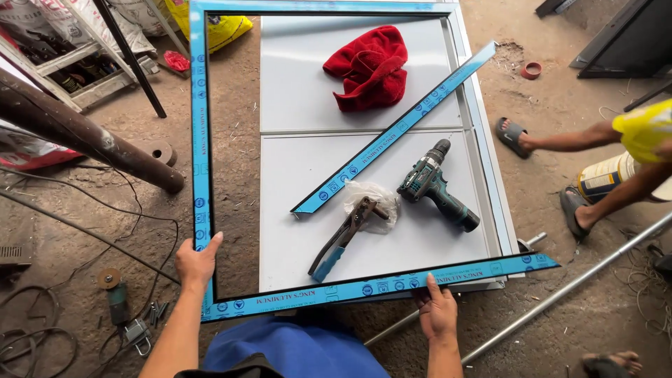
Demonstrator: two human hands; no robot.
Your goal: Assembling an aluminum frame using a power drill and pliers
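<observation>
A large aluminium frame [201,140] wrapped in blue protective film lies over a grey panel [294,182] on the ground. My left hand [197,262] grips the frame's left bar near its bottom corner. My right hand [437,306] holds the bottom bar from below, toward the right. Inside the frame lie a loose blue-filmed bar [395,129] set diagonally, a teal cordless drill [435,185], a riveting plier with blue handles [341,238], a small clear plastic bag [374,196] and a red cloth [369,66].
Another person's legs and sandalled feet [560,147] stand at the right beside a tin can [605,176]. A rusty pipe [84,133] slants at the left. Cables and an angle grinder [115,294] lie lower left. Metal rods [574,287] cross lower right.
</observation>
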